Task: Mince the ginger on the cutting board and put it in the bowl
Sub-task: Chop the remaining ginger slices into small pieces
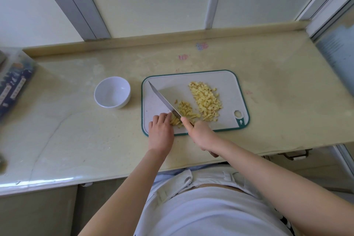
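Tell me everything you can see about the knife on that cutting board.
The knife has a long, pointed blade that looks like silvery steel. It runs diagonally over the left part of the cutting board, tip toward the far left corner. The right hand grips its handle, which is mostly hidden, with a dark end showing under the wrist and a fingertip on the blade's base. The blade's heel meets the ginger strips that the left hand holds.

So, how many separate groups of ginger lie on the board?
3. A large diced heap on the cutting board's right; a smaller heap right of the knife; strips held by the left hand, left of the knife. More may hide under that hand.
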Action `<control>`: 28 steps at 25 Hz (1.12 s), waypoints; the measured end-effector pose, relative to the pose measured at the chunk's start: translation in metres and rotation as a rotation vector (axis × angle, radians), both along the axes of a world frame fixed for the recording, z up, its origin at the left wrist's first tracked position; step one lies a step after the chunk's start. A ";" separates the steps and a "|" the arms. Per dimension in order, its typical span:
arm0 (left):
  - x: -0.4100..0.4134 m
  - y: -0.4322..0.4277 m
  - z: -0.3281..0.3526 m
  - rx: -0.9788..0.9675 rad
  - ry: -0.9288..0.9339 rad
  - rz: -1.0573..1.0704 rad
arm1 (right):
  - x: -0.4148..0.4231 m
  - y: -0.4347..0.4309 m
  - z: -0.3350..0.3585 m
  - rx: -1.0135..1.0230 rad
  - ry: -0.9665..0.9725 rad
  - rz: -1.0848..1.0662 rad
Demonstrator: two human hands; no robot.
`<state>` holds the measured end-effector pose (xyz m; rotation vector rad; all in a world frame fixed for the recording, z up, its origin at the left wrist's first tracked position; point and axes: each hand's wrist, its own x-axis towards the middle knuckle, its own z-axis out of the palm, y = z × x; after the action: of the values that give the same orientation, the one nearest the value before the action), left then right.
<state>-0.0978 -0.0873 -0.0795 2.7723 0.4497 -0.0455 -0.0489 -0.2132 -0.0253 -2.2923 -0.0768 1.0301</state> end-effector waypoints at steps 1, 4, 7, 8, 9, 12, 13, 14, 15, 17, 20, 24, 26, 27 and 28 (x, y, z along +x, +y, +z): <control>0.000 0.001 0.001 -0.002 0.004 -0.003 | -0.001 0.000 -0.001 0.000 -0.017 0.008; -0.001 0.003 0.003 -0.036 -0.003 -0.020 | -0.003 -0.003 -0.001 0.022 -0.050 0.031; -0.002 0.006 0.007 -0.097 -0.049 -0.019 | -0.003 -0.006 -0.004 0.043 -0.049 0.014; -0.003 0.007 0.007 -0.124 -0.069 -0.009 | -0.003 -0.007 -0.005 0.049 -0.047 0.008; -0.004 0.008 0.008 -0.152 -0.088 0.007 | -0.003 -0.007 -0.006 0.054 -0.046 0.008; -0.007 0.013 0.007 -0.193 -0.130 0.056 | -0.004 -0.007 -0.007 0.060 -0.049 0.027; -0.008 0.014 0.007 -0.203 -0.138 0.076 | -0.004 -0.008 -0.006 0.059 -0.050 0.032; -0.009 0.015 0.008 -0.221 -0.146 0.103 | -0.005 -0.008 -0.006 0.058 -0.051 0.036; -0.010 0.015 0.008 -0.258 -0.148 0.141 | -0.005 -0.008 -0.006 0.056 -0.053 0.040; -0.008 0.014 0.011 -0.382 -0.135 0.241 | -0.005 -0.008 -0.006 0.055 -0.057 0.050; -0.005 0.016 0.012 -0.409 -0.133 0.268 | -0.006 -0.008 -0.006 0.061 -0.059 0.055; -0.002 0.022 0.008 -0.296 -0.165 0.183 | -0.005 -0.008 -0.008 0.067 -0.049 0.047; 0.000 0.020 0.006 -0.261 -0.132 0.146 | -0.004 -0.007 -0.009 0.057 -0.030 0.036; 0.000 0.018 0.006 -0.246 -0.104 0.138 | -0.003 -0.007 -0.009 0.060 -0.010 0.025; -0.001 0.017 0.006 -0.243 -0.077 0.142 | -0.001 -0.008 -0.010 0.071 0.015 0.009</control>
<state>-0.0987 -0.0706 -0.0736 2.4893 0.5784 0.0372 -0.0502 -0.2210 -0.0349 -2.2221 -0.1152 1.0325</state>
